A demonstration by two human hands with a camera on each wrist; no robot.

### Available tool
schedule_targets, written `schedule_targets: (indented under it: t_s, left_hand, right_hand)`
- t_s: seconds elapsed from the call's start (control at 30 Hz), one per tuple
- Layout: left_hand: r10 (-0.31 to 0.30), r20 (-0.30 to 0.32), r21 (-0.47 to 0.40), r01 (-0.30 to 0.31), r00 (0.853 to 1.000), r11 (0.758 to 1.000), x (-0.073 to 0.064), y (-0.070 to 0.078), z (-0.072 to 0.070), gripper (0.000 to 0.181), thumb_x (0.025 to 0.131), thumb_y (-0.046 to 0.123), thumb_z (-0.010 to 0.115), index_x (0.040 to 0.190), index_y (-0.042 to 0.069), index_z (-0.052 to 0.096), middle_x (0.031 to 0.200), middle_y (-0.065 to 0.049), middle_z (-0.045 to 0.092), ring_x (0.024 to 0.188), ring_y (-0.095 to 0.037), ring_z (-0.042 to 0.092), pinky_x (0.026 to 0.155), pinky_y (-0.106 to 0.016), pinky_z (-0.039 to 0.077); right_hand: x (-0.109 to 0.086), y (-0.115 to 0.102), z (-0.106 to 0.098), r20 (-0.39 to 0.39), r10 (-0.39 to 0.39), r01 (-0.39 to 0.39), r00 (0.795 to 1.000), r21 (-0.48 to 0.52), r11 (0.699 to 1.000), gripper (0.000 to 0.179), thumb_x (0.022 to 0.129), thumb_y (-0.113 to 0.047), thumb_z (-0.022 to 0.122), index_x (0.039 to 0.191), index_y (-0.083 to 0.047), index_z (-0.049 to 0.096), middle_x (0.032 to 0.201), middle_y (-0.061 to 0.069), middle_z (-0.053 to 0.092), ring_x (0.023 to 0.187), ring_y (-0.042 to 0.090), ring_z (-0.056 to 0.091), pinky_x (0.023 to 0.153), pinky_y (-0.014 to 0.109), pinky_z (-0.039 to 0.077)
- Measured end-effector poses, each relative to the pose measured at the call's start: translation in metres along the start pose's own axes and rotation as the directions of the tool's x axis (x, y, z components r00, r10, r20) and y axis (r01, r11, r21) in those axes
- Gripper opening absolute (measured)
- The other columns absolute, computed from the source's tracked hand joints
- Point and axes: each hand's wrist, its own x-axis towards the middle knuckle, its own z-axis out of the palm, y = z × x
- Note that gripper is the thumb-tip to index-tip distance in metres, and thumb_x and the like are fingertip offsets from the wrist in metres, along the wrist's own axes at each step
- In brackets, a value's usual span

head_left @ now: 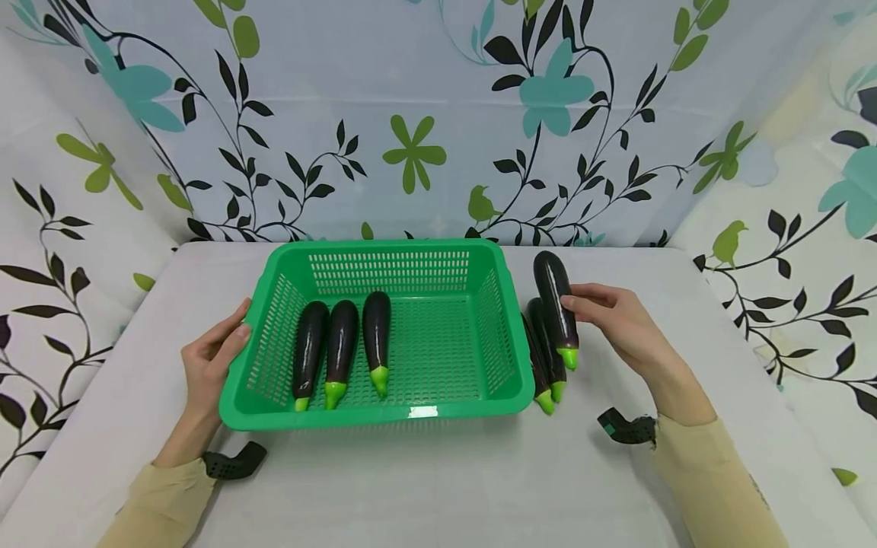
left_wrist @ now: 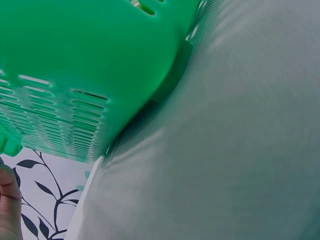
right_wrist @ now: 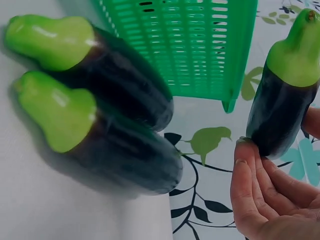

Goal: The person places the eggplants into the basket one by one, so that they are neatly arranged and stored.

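A green plastic basket (head_left: 438, 415) stands on the table with three dark eggplants inside, one of them an eggplant (head_left: 376, 335) slightly apart from the other two. My left hand (head_left: 208, 358) grips the basket's left side, thumb near the rim. In the left wrist view only part of that hand (left_wrist: 9, 205) shows, beside the slotted basket wall (left_wrist: 60, 115). Between thumb and fingers, my right hand (head_left: 613, 316) pinches an eggplant (head_left: 553, 297), its green stem end toward me; the right wrist view shows this eggplant (right_wrist: 285, 110) raised off the table.
Two more eggplants lie side by side on the table against the basket's right side, the nearer one (right_wrist: 115, 145) plain in the right wrist view. White cloth covers the table (head_left: 438, 487). A leaf-patterned curtain (head_left: 438, 114) hangs behind and at both sides.
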Motion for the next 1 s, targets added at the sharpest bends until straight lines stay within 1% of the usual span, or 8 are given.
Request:
schedule_targets:
  t_s: [0.17,0.3,0.4,0.6,0.73,0.83,0.93,1.0]
  left_hand:
    - [0.017,-0.014,-0.002,-0.017,1.0,1.0,0.003,-0.002,0.002,0.036,0.091,-0.004,0.058,0.125,-0.014,0.061,0.12,0.0,0.072,0.1,-0.008,0.072,0.078,-0.014,0.055]
    - [0.032,0.008,-0.014,-0.032,0.999,0.999,0.005,-0.002,0.003,0.036,0.091,-0.005,0.058,0.125,-0.016,0.059,0.121,-0.001,0.072,0.1,-0.009,0.072,0.078,-0.014,0.055]
    - [0.027,0.011,-0.004,-0.027,1.0,1.0,0.006,-0.002,0.004,0.036,0.091,-0.005,0.058,0.125,-0.016,0.06,0.12,0.0,0.073,0.098,-0.008,0.072,0.077,-0.014,0.055]
    - [0.019,0.01,0.01,-0.019,1.0,1.0,0.004,-0.002,0.004,0.036,0.091,-0.005,0.058,0.125,-0.015,0.059,0.119,0.001,0.073,0.098,-0.008,0.072,0.076,-0.014,0.055]
    - [0.019,0.009,0.018,-0.019,1.0,1.0,0.003,-0.002,0.003,0.036,0.091,-0.005,0.058,0.125,-0.016,0.059,0.119,0.001,0.073,0.099,-0.007,0.072,0.077,-0.014,0.055]
    - [0.018,0.006,0.023,-0.018,1.0,1.0,0.002,-0.001,0.002,0.036,0.091,-0.005,0.058,0.125,-0.015,0.059,0.119,0.001,0.073,0.098,-0.007,0.072,0.076,-0.014,0.055]
    - [0.011,0.003,0.021,-0.011,1.0,1.0,0.001,-0.001,0.001,0.036,0.091,-0.004,0.058,0.125,-0.015,0.06,0.119,0.001,0.073,0.098,-0.008,0.072,0.076,-0.014,0.055]
    - [0.003,0.0,0.022,-0.003,1.0,1.0,0.001,-0.001,0.0,0.036,0.091,-0.004,0.058,0.125,-0.014,0.061,0.119,0.001,0.073,0.098,-0.007,0.072,0.075,-0.014,0.055]
  right_hand:
    - [0.003,-0.019,-0.003,-0.01,-0.028,0.028,1.0,-0.032,0.999,0.064,0.098,-0.039,0.064,0.144,0.002,0.048,0.14,0.016,0.052,0.104,0.01,0.062,0.117,0.05,0.029]
    - [0.004,-0.029,-0.001,-0.005,-0.046,0.046,0.999,-0.056,0.997,0.062,0.097,-0.038,0.065,0.143,0.0,0.05,0.133,0.01,0.058,0.106,0.01,0.062,0.118,0.052,0.027]
    - [0.003,-0.034,0.002,0.002,-0.061,0.061,0.998,-0.061,0.996,0.06,0.096,-0.038,0.066,0.142,-0.002,0.052,0.131,0.008,0.061,0.107,0.012,0.061,0.118,0.052,0.028]
    - [0.006,-0.047,0.015,0.017,-0.096,0.096,0.995,-0.063,0.993,0.054,0.096,-0.037,0.066,0.138,-0.004,0.057,0.132,0.012,0.06,0.11,0.017,0.06,0.117,0.05,0.03]
    - [0.01,-0.056,0.026,0.031,-0.118,0.119,0.993,-0.036,0.992,0.05,0.096,-0.034,0.067,0.135,-0.003,0.059,0.13,0.012,0.062,0.11,0.018,0.061,0.115,0.045,0.035]
    - [0.013,-0.064,0.035,0.059,-0.135,0.136,0.989,-0.02,0.99,0.046,0.097,-0.031,0.066,0.133,-0.003,0.061,0.127,0.013,0.064,0.109,0.021,0.062,0.112,0.044,0.038]
    - [0.016,-0.073,0.046,0.103,-0.134,0.137,0.986,-0.025,0.99,0.045,0.096,-0.03,0.067,0.133,-0.003,0.061,0.126,0.014,0.065,0.11,0.025,0.063,0.114,0.047,0.036]
    - [0.017,-0.081,0.052,0.134,-0.111,0.117,0.985,-0.039,0.992,0.048,0.096,-0.032,0.067,0.135,-0.006,0.06,0.128,0.012,0.064,0.112,0.027,0.063,0.116,0.05,0.033]
